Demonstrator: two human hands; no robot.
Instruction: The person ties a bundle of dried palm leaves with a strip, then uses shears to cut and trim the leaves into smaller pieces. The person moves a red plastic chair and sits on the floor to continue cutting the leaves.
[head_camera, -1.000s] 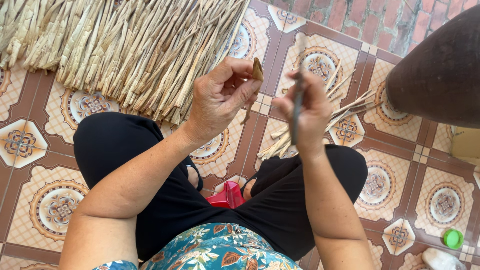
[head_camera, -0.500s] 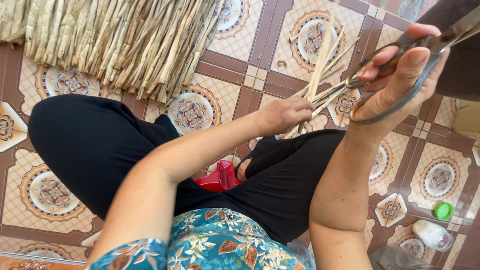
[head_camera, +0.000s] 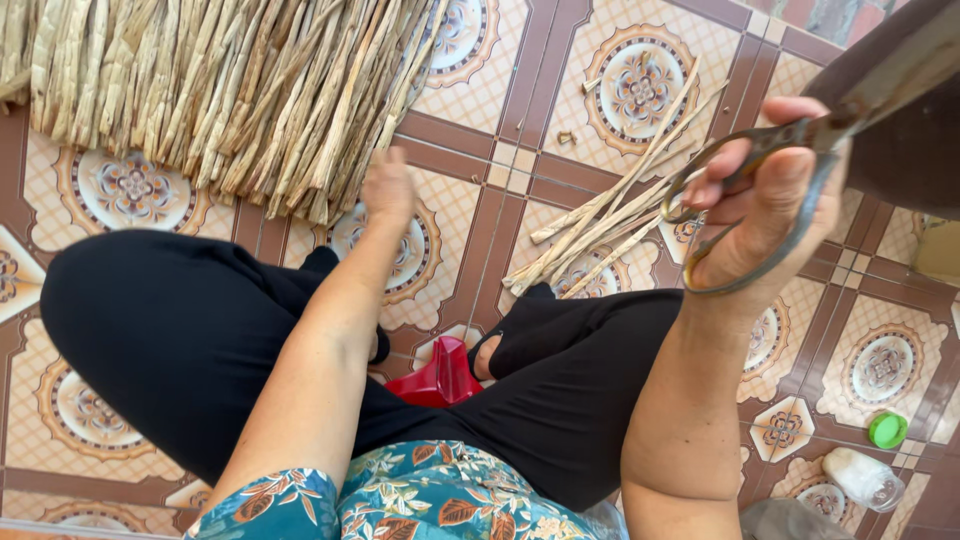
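Observation:
My right hand (head_camera: 765, 205) is raised close to the camera, its fingers through the loops of metal scissors (head_camera: 800, 140). My left hand (head_camera: 388, 185) reaches down and forward to the near edge of a large pile of dried straw-coloured leaf strips (head_camera: 220, 90) on the tiled floor; whether it grips a strip is hidden. A small bundle of trimmed strips (head_camera: 610, 215) lies on the tiles between the two hands, beyond my right knee. I sit low with black-trousered legs (head_camera: 170, 330) apart.
A red plastic stool (head_camera: 437, 378) shows between my legs. A dark brown rounded object (head_camera: 905, 130) stands at the upper right. A green bottle cap (head_camera: 887, 430) and a clear plastic bottle (head_camera: 862, 478) lie on the patterned floor tiles (head_camera: 500, 170) at the lower right.
My left hand has let go of a strip and moved left to the big pile. My right hand with the scissors has lifted up and right, towards the camera.

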